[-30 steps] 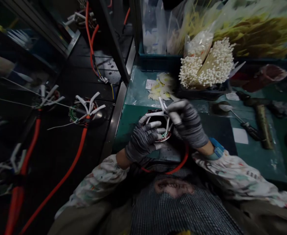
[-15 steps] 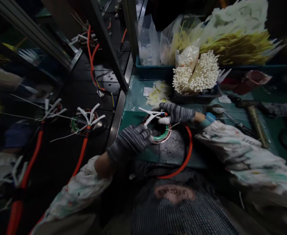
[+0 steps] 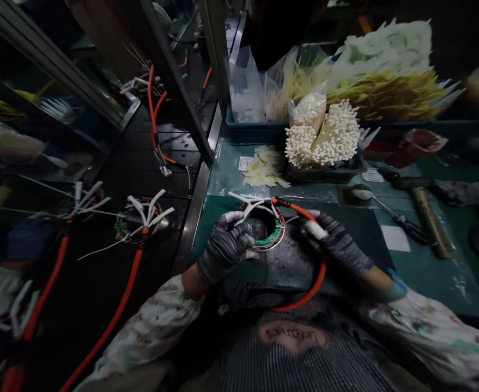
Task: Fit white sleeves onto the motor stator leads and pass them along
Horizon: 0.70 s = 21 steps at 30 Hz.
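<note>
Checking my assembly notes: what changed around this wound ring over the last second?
The right hand moved off the white leads, out to the right, and now sits at the orange cable. The left hand now grips the edge of the wound ring. The screwdriver and the other ring on the dark bench stayed put.

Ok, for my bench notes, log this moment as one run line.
left hand: holds coil ring | right hand: touching orange cable

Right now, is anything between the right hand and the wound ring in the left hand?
Nothing blocks that gap. Only the orange sleeved cable crosses it, running from the wound ring to the right hand.
</note>
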Each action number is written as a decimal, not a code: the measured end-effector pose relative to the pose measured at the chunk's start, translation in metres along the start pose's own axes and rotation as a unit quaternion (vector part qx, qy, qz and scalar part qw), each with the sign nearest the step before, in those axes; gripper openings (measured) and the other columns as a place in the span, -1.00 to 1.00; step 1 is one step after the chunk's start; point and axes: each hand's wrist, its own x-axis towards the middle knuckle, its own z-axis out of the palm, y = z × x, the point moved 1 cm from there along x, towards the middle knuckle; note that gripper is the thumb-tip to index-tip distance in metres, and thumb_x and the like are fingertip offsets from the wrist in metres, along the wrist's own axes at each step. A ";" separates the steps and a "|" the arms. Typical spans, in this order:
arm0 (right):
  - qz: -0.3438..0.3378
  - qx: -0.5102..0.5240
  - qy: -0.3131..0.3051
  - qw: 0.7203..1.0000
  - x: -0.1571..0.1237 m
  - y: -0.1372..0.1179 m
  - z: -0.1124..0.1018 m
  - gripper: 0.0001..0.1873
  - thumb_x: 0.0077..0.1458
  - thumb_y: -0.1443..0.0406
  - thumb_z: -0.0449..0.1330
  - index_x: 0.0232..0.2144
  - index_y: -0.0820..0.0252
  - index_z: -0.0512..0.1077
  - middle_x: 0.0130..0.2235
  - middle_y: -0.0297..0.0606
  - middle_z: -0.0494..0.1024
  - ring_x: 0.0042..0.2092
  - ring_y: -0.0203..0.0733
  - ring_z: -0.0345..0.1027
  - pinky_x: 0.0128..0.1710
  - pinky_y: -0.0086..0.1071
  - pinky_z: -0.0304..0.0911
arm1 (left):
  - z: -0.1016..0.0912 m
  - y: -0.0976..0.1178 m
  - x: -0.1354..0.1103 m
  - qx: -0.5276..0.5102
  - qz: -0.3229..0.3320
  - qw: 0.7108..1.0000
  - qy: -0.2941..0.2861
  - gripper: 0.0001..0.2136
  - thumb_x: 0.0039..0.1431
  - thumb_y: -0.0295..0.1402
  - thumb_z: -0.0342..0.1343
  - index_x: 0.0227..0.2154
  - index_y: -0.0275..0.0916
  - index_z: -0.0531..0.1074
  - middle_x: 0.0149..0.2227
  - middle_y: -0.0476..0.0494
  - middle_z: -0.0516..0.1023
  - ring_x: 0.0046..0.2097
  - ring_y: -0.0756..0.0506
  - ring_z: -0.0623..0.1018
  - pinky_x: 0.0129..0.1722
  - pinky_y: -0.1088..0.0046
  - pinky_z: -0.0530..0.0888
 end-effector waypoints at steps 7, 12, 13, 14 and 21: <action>-0.250 -0.262 0.125 0.924 0.066 -0.034 0.006 -0.64 0.39 0.10 0.11 0.02 0.10 0.60 -0.02 -0.01 0.67 0.02 0.14 0.54 0.14 0.12 0.40 | 0.018 0.034 -0.002 0.026 -0.147 0.984 0.094 -0.73 0.17 -0.21 0.48 -0.28 -0.07 0.45 -0.30 0.03 0.65 -0.10 -0.20 0.63 0.03 0.06 0.53; -0.260 -0.393 0.267 0.840 0.086 -0.075 -0.018 -0.59 0.27 0.13 0.33 0.08 0.21 0.59 0.24 0.23 0.46 0.31 0.45 0.21 0.32 0.37 -0.03 | 0.019 0.030 -0.005 0.006 -0.130 0.987 0.092 -0.69 0.10 -0.19 0.51 -0.28 -0.11 0.48 -0.22 0.01 0.71 -0.09 -0.18 0.65 0.07 0.11 0.50; -0.256 -0.404 0.276 0.834 0.090 -0.082 -0.022 -0.59 0.22 0.15 0.38 0.06 0.20 0.60 0.30 0.22 0.41 0.36 0.49 0.12 0.34 0.39 -0.11 | 0.019 0.029 -0.005 0.003 -0.133 0.987 0.089 -0.71 0.11 -0.20 0.51 -0.27 -0.11 0.49 -0.22 0.02 0.72 -0.09 -0.19 0.65 0.07 0.10 0.49; -0.253 -0.407 0.276 0.833 0.096 -0.088 -0.024 -0.61 0.17 0.18 0.43 0.02 0.19 0.61 0.34 0.19 0.37 0.38 0.51 0.06 0.36 0.40 -0.16 | 0.019 0.028 -0.005 0.001 -0.138 0.986 0.089 -0.71 0.10 -0.19 0.51 -0.27 -0.11 0.50 -0.21 0.02 0.72 -0.08 -0.20 0.65 0.07 0.10 0.49; -0.242 -0.425 0.271 0.829 0.110 -0.099 -0.017 -0.78 0.11 0.21 0.45 -0.27 0.27 0.63 0.14 0.21 0.54 0.27 0.37 0.26 0.32 0.33 -0.03 | 0.024 0.028 -0.008 0.003 -0.144 0.985 0.093 -0.69 0.05 -0.11 0.53 -0.31 -0.08 0.55 -0.25 0.02 0.70 0.00 -0.24 0.60 0.08 0.11 0.45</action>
